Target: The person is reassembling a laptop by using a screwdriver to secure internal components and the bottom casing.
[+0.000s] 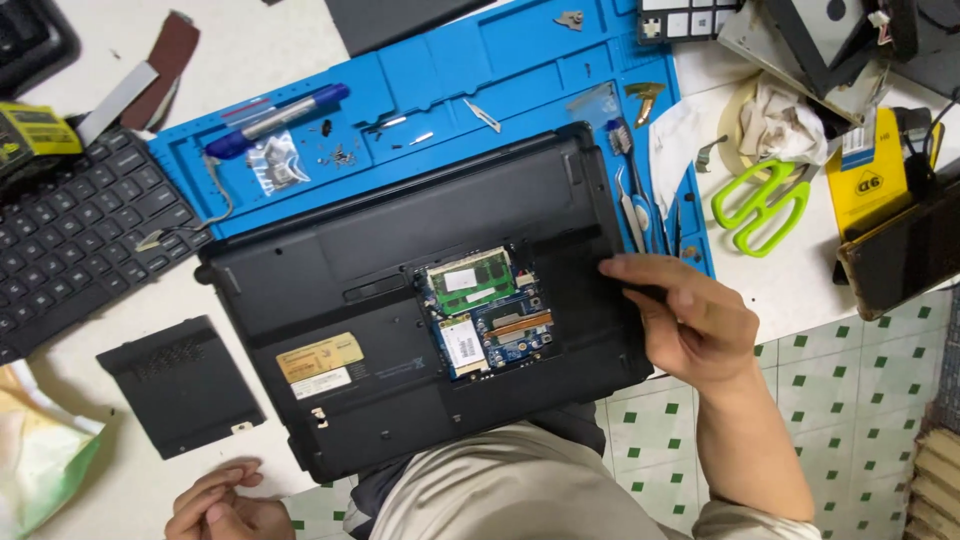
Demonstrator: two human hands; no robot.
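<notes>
Fingers (640, 272) hiding laptop (340, 300) edge

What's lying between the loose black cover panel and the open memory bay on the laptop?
Only the laptop's closed black underside with two stickers, in the head view.

Matt black plastic laptop underside (380, 270), faintly textured; glossy green circuit boards (485, 310) in its open bay; smooth blue rubbery work mat (520, 60), dull sheen; matt black plastic cover panel (180, 385); shiny lime-green plastic scissor handles (760, 200); crumpled off-white cloth rag (790, 125); smooth white tabletop (250, 50).
</notes>
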